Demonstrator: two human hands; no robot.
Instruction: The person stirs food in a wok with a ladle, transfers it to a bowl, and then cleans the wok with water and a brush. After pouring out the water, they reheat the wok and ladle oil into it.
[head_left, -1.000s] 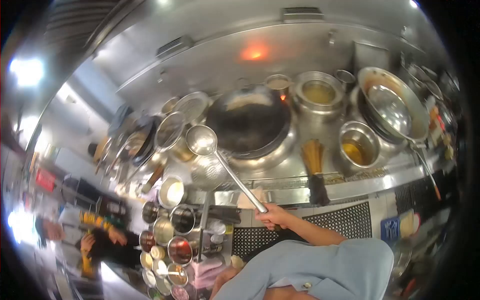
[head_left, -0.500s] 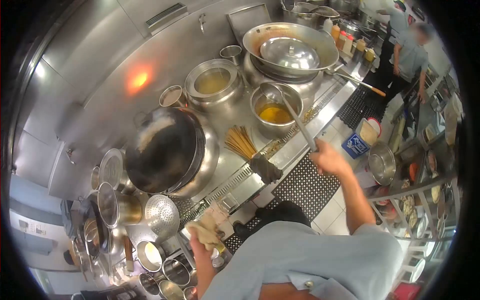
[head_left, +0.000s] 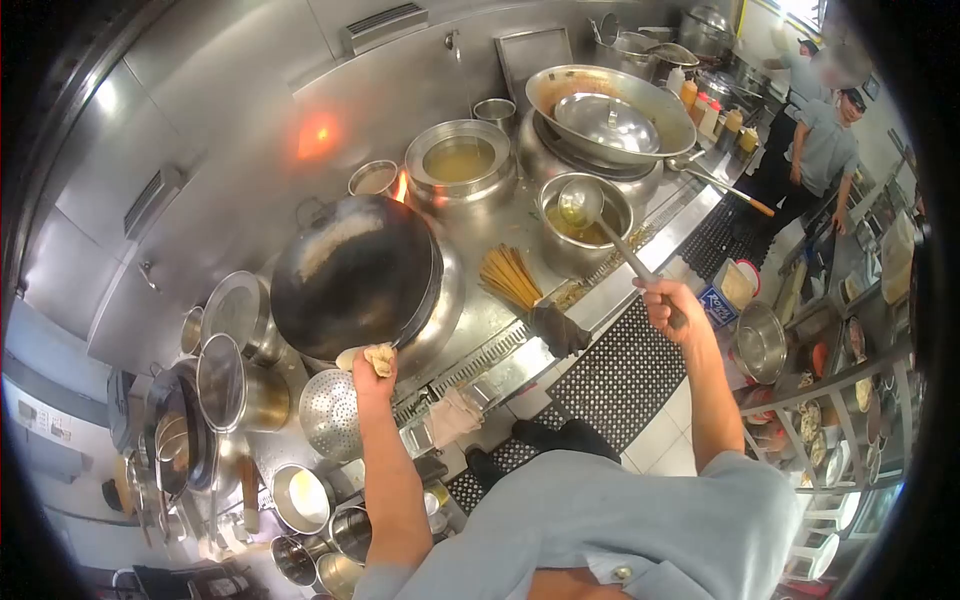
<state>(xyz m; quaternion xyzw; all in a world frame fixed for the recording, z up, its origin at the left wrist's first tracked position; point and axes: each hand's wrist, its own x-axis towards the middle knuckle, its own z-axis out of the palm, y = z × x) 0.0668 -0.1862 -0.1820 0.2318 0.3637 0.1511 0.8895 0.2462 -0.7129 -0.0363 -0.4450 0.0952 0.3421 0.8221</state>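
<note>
My right hand is closed round the handle of a long ladle. The ladle's bowl is in the mouth of a steel pot of yellowish oil, with some liquid in the bowl. My left hand is closed on a folded cream cloth at the near rim of a large dark wok. Whether the cloth is wrapped round a wok handle cannot be made out. The wok sits on a round steel burner, and a pale, dry-looking patch marks its far inner side.
A small flame rises behind the wok. A perforated strainer lies left of my left arm, and a bamboo brush lies near the counter edge. A bigger wok with a lid stands at the back. Two people stand far right.
My left hand has moved up and forward with the cloth to the wok's rim. The ladle's bowl has shifted within the pot's mouth. The smoke over the wok has thinned, and a flame shows behind it.
</note>
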